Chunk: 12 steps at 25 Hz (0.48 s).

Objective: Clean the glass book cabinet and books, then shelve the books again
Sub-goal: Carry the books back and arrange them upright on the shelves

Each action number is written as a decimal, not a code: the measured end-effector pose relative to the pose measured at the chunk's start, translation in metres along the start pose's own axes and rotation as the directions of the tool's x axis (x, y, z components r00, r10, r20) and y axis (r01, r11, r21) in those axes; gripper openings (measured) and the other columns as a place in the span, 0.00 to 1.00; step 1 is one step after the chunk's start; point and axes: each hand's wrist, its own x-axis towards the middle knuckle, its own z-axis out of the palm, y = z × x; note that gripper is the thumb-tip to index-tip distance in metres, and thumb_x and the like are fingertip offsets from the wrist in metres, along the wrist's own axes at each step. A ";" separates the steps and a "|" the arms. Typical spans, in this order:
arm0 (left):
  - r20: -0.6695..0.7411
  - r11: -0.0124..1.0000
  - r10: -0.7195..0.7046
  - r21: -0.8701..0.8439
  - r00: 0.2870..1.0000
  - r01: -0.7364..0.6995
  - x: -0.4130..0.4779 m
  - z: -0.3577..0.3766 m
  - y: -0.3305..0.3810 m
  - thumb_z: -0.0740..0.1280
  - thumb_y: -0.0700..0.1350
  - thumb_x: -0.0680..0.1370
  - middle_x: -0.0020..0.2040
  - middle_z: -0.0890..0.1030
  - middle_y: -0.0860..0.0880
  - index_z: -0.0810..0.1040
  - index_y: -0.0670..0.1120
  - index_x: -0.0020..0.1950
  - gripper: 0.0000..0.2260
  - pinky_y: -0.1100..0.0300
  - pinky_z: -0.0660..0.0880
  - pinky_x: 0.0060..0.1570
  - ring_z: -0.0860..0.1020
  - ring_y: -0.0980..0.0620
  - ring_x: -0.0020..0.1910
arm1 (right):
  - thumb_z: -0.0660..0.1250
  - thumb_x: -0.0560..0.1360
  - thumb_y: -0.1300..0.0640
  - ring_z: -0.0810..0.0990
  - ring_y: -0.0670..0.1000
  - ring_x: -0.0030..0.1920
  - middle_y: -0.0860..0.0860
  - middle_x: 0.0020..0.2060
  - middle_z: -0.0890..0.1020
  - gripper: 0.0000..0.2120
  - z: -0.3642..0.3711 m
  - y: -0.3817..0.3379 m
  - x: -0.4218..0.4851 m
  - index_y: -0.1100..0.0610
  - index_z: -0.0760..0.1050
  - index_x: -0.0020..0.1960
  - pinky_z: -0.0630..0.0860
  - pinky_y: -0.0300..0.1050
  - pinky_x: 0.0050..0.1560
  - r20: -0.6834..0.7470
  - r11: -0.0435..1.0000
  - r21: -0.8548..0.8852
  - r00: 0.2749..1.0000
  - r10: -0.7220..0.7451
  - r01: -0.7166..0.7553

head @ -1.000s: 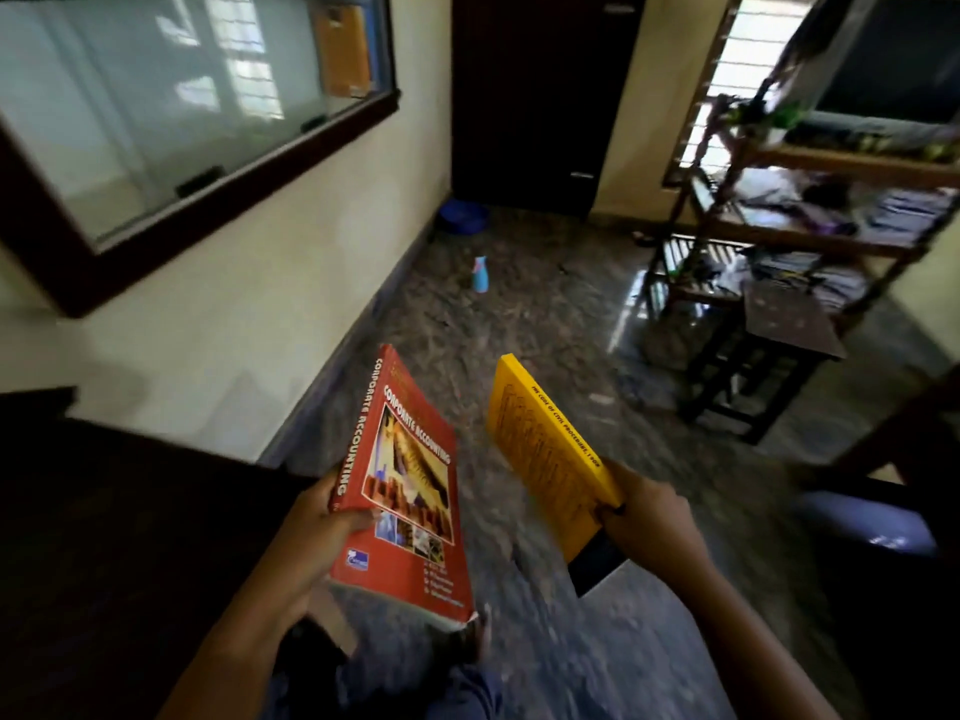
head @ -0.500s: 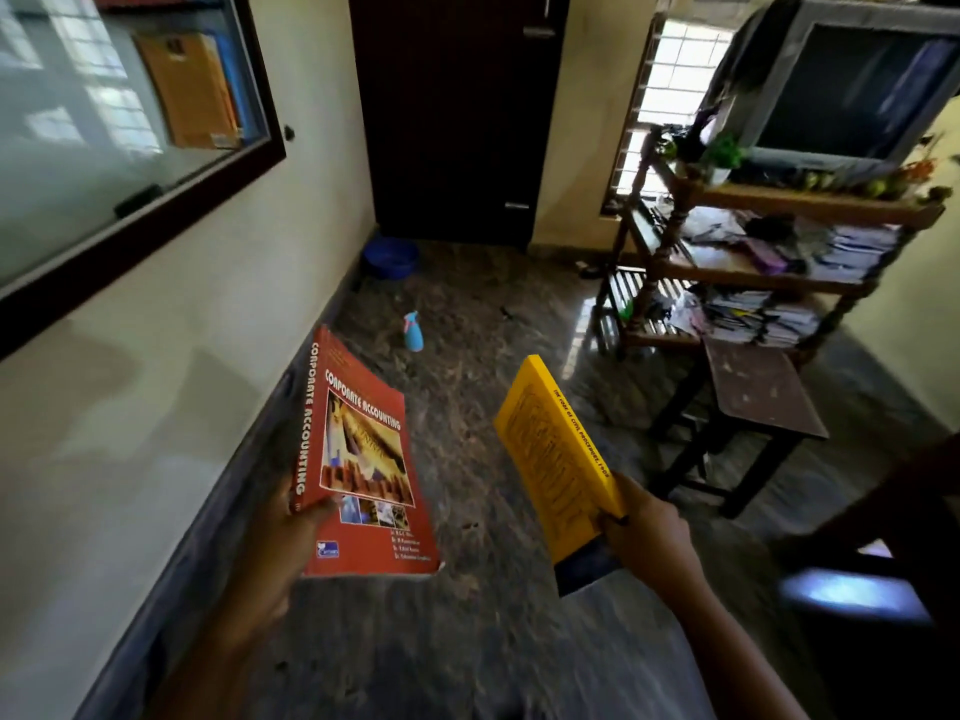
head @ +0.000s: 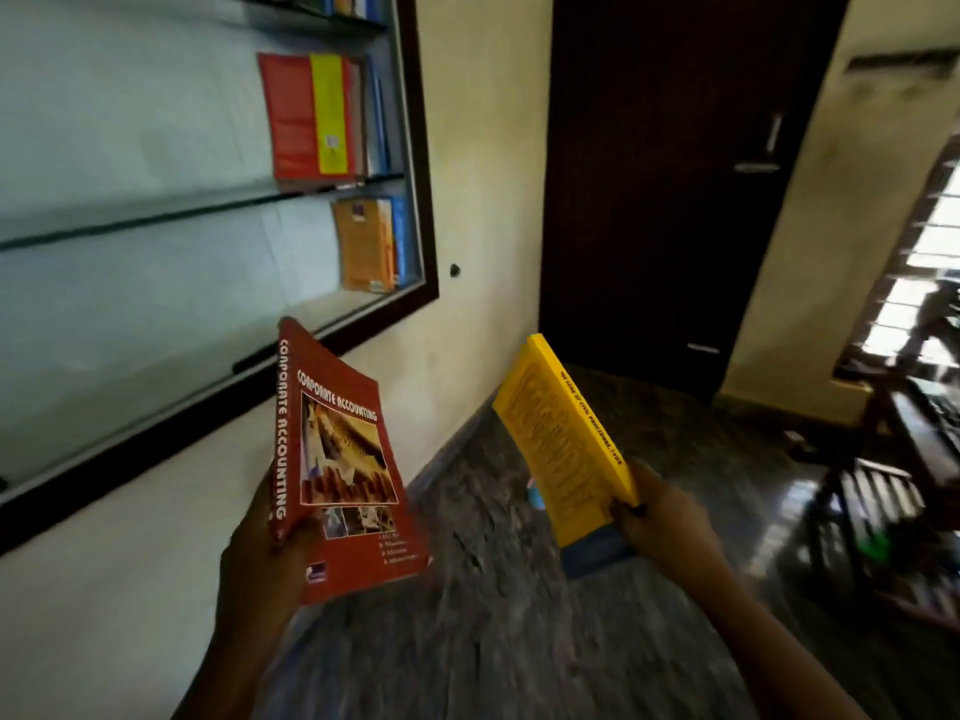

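The left hand (head: 260,553) and right hand (head: 670,527) are bare, as are both forearms.

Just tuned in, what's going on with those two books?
The person stands by the glass book cabinet holding a book in each hand. The left hand grips the red Corporate Accounting book at its spine; the right hand grips the yellow book at its lower end. Neither is shelved yet; other books stand inside.

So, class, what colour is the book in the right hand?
The book is yellow, blue at its lower end; head view.
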 end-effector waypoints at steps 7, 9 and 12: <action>-0.197 0.960 0.173 -0.186 0.965 -0.210 0.135 0.064 0.080 0.64 0.35 0.76 0.57 0.79 0.44 0.70 0.52 0.68 0.22 0.41 0.74 0.51 0.80 0.41 0.46 | 0.65 0.76 0.56 0.79 0.54 0.51 0.54 0.49 0.80 0.21 -0.001 -0.078 0.226 0.51 0.67 0.68 0.70 0.41 0.47 -0.094 0.899 0.254 0.935 -0.343 0.356; -0.238 0.949 0.233 -0.157 0.943 -0.274 0.182 0.088 0.104 0.64 0.38 0.77 0.58 0.79 0.45 0.70 0.53 0.69 0.22 0.42 0.75 0.51 0.80 0.41 0.48 | 0.66 0.76 0.57 0.80 0.55 0.49 0.54 0.48 0.81 0.20 -0.001 -0.107 0.292 0.53 0.68 0.67 0.74 0.43 0.49 -0.127 0.850 0.346 0.917 -0.377 0.397; -0.336 0.926 0.302 -0.119 0.892 -0.358 0.249 0.120 0.137 0.64 0.38 0.78 0.60 0.78 0.46 0.69 0.55 0.70 0.23 0.41 0.76 0.52 0.80 0.41 0.51 | 0.66 0.75 0.56 0.80 0.55 0.50 0.53 0.49 0.81 0.20 -0.004 -0.143 0.379 0.52 0.69 0.66 0.76 0.53 0.53 -0.199 0.765 0.459 0.891 -0.407 0.452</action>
